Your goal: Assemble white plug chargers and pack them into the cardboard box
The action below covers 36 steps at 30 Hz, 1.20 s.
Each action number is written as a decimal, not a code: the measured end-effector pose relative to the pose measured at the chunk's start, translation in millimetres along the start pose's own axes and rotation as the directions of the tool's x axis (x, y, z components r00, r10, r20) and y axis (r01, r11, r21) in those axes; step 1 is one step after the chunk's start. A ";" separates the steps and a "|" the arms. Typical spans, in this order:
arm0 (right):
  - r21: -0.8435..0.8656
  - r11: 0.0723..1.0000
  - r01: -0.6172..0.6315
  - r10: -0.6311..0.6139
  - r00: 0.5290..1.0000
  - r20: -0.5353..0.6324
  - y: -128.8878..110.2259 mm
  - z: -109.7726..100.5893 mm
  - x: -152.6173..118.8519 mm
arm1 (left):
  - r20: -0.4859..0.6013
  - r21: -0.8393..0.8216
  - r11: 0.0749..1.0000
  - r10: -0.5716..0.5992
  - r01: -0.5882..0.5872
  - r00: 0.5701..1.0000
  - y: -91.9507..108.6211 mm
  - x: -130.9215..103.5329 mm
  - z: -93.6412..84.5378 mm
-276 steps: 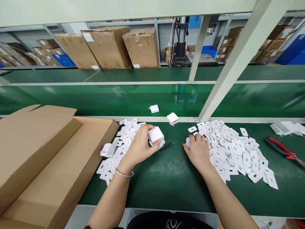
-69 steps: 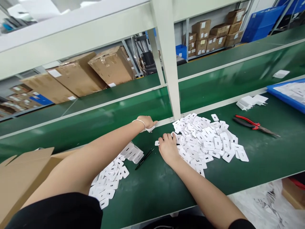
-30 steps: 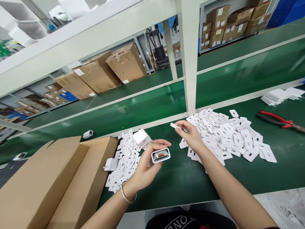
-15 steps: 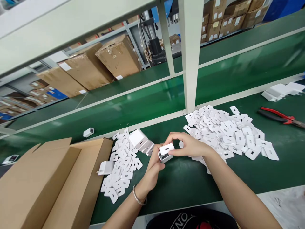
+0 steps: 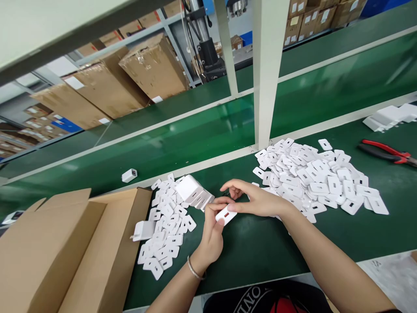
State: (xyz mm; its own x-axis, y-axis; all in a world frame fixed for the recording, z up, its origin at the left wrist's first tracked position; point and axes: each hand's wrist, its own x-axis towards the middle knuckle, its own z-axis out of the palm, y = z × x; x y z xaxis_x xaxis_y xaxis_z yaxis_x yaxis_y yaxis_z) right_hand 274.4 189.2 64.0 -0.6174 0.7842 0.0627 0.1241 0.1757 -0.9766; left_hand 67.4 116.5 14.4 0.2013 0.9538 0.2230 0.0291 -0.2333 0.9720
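Note:
My left hand point(image 5: 211, 242) is closed around a white USB charger point(image 5: 226, 215), its slotted end tilted up towards me. A white cover plate sits on that end, and the rest of the body is mostly hidden by my fingers. My right hand point(image 5: 256, 199) rests its thumb on the upper right of the plate; its fingers are apart, the index stretched out beyond. Just left of my hands stand several white chargers point(image 5: 190, 190) in a row. Loose cover plates form a pile point(image 5: 169, 226) on the left and a larger pile point(image 5: 309, 178) on the right.
An open cardboard box point(image 5: 122, 234) stands at the left, a white charger point(image 5: 143, 230) beside it. Another charger point(image 5: 129, 175) lies behind. At the far right are red-and-black pliers point(image 5: 387, 152) and white blocks point(image 5: 387, 117). A pale post point(image 5: 267, 74) rises behind the right pile.
The cover plate, earlier pinched in my right hand above the charger's open end, now lies over that end. My right fingers have spread off it, leaving the thumb on it.

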 end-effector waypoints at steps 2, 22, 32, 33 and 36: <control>0.023 0.998 -0.056 0.056 0.998 0.010 3.8 3.2 1.6 | 0.012 0.038 0.991 0.130 -0.131 0.991 0.9 -0.6 -0.6; 0.145 0.960 0.237 -0.200 0.952 -0.232 -1.2 22.7 5.6 | -0.050 0.537 0.764 0.451 -0.357 0.891 13.0 6.4 -13.9; 0.062 0.969 0.238 -0.222 0.955 -0.197 -3.3 32.6 3.9 | -0.029 0.412 0.839 0.402 -0.356 0.915 15.3 1.8 -12.4; 0.071 0.970 0.231 -0.213 0.956 -0.201 -4.0 33.2 3.5 | -0.033 0.418 0.837 0.403 -0.354 0.915 15.1 1.8 -12.5; 0.063 0.975 0.212 -0.193 0.955 -0.223 -4.9 33.4 2.5 | -0.036 0.446 0.834 0.379 -0.324 0.925 14.9 2.5 -13.6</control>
State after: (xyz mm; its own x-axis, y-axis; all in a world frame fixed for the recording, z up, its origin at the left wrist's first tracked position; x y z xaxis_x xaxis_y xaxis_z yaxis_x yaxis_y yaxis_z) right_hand 246.3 170.4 62.1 -0.4405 0.8481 0.2945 -0.0586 0.3001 -0.9521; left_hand 55.0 118.0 30.5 0.1621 0.8006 0.5769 0.3953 -0.5883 0.7054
